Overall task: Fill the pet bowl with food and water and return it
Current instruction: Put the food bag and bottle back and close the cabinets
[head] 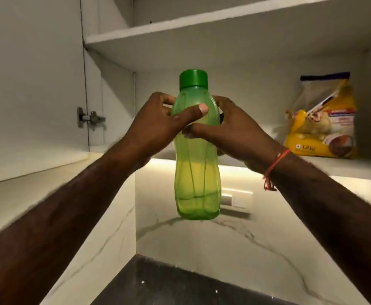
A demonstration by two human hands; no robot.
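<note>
Green bottle point(196, 150), translucent with a darker green cap point(193, 79) screwed on its neck, is held upright in the air in front of an open white cupboard, above a dark countertop point(180, 282). Both hands grip its upper half, just below the cap. The left hand point(156, 124) comes in from the bottle's left, its thumb laid across the front of the bottle and its fingers curled round the far side. The right hand point(235, 126) wraps the bottle from the right, its thumb pressed against the front just under the left thumb, its fingers curled behind. A red thread point(275, 166) circles the right wrist.

Right of the bottle and further back, a yellow food bag point(322, 119) stands on the cupboard's lower shelf point(345, 168), well apart from the bottle. Above the bottle runs an upper shelf point(202, 34). Left of the bottle, a metal hinge point(91, 118) joins the cupboard wall to its open door point(32, 73). Behind the bottle's base, a white wall socket point(237, 201) sits on the marble backsplash point(202, 234), under a strip of warm light.
</note>
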